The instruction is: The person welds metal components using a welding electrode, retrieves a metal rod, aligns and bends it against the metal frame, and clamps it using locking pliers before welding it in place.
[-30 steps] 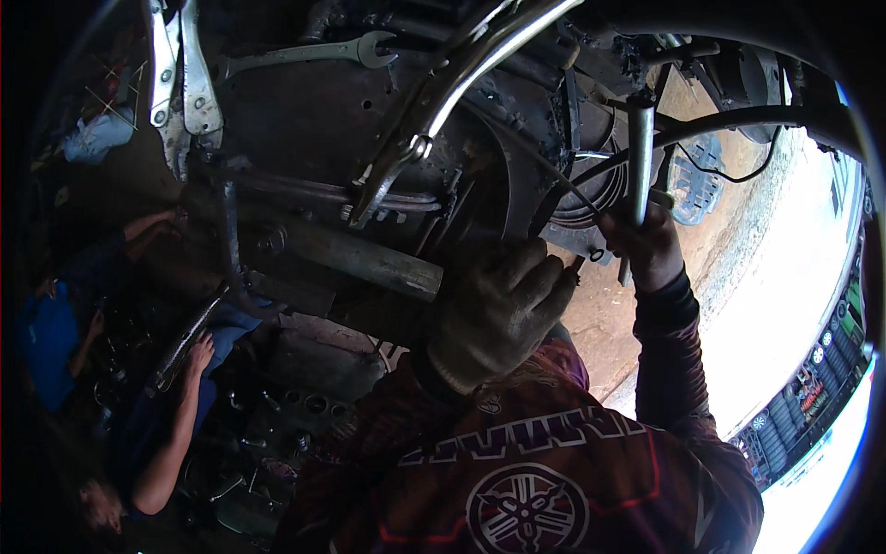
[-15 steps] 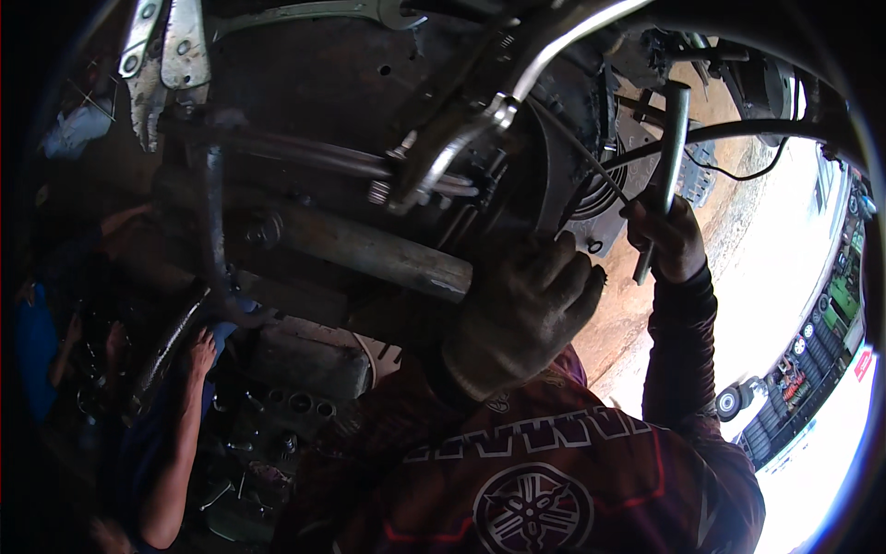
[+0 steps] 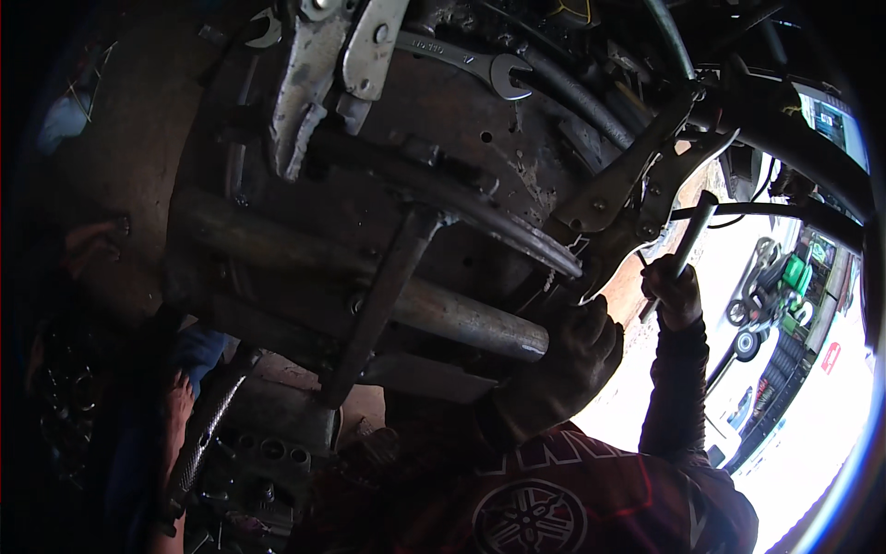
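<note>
My left hand (image 3: 572, 365), in a worn work glove, has its fingers curled beside the lower end of the locking pliers (image 3: 637, 194); whatever is in them is hidden. To its right my right hand (image 3: 674, 291) is raised and closed around a short metal bar (image 3: 699, 226), tilted up to the right. Left of the glove, a thick steel pipe (image 3: 461, 319) ends close to my wrist. Above it, a slim dark bar (image 3: 498, 222) runs slantwise toward the pliers, with a flat strut (image 3: 392, 286) slanting down from it.
A second pair of locking pliers (image 3: 374, 51) and an open-end wrench (image 3: 508, 76) are over the dark metal plate (image 3: 452, 120). At lower left are another person's arm (image 3: 180, 402) and an engine block (image 3: 268, 452). Dark tubes (image 3: 798, 152) cross at upper right. Tyres (image 3: 748, 343) stand beyond.
The view has shifted, so the plate, pipe and wrench appear farther right. Both hands appear lower. The bar in my right hand leans more, and the locking pliers now show above my gloved hand.
</note>
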Motion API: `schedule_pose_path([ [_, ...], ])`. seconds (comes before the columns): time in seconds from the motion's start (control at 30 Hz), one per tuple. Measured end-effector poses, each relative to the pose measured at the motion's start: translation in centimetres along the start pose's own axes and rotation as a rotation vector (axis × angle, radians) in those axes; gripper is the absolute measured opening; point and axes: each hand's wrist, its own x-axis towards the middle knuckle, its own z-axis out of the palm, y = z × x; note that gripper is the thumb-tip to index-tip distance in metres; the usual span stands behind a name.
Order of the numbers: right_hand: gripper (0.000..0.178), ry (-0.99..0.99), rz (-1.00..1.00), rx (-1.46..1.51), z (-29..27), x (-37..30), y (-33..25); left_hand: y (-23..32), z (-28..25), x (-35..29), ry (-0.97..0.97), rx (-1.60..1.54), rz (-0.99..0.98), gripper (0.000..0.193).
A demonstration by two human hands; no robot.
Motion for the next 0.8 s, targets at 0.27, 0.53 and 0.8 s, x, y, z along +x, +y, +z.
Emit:
schedule_pose_path([
  [0.27,0.015,-0.018,0.096,-0.156,0.2,0.1,-1.4,0.0,1.2,-0.1,-0.012,-0.106,-0.056,0.031],
  [0.53,0.019,0.024,0.122,-0.143,0.8,-0.3,-2.3,0.0,1.7,-0.1,0.031,-0.294,-0.195,0.035],
  [0.8,0.013,0.061,0.129,-0.322,1.2,-0.4,-2.6,0.2,-0.9,0.6,-0.034,-0.12,-0.117,0.036],
])
